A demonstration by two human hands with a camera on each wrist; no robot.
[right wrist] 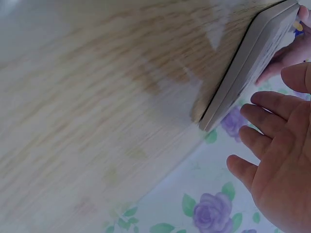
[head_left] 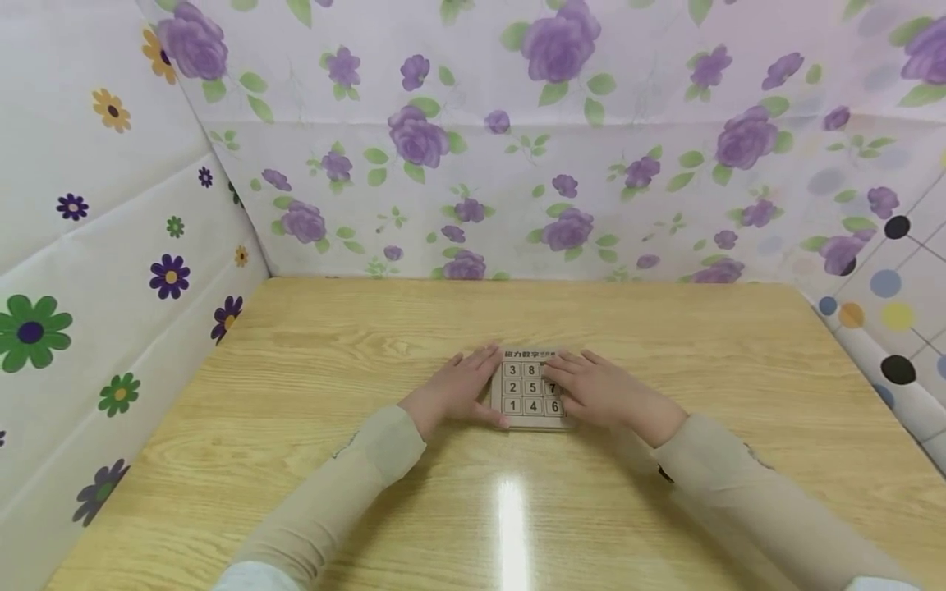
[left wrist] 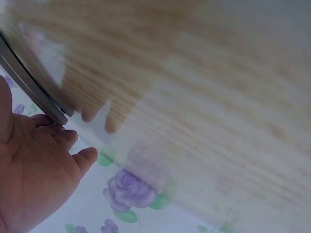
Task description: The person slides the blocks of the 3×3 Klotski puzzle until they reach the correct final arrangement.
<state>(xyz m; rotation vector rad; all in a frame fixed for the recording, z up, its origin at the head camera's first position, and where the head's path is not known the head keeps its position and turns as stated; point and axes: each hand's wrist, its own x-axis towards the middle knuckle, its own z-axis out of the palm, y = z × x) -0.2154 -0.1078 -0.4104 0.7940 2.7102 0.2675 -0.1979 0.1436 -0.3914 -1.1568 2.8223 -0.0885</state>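
A flat, light-coloured number sliding puzzle [head_left: 533, 424] lies on the table, with square number tiles in rows and printed characters along its top. Tiles 3, 8, 2, 5, 7, 1, 4 and 6 show; the top right spot is partly covered by fingers. My left hand [head_left: 460, 389] holds the puzzle's left side, thumb at the near corner and fingers by the far one. Over the right side extends my right hand [head_left: 602, 389], its fingers fairly straight above the tiles. In the right wrist view that hand [right wrist: 282, 145] is spread beside the puzzle's edge [right wrist: 243, 68].
The glossy wood-grain table [head_left: 355, 328] reflects a bright light near its front. Behind it hangs a purple-flowered cloth [head_left: 473, 164]. A flower-patterned sheet [head_left: 111, 246] lines the left side, and a dotted sheet [head_left: 909, 328] the right.
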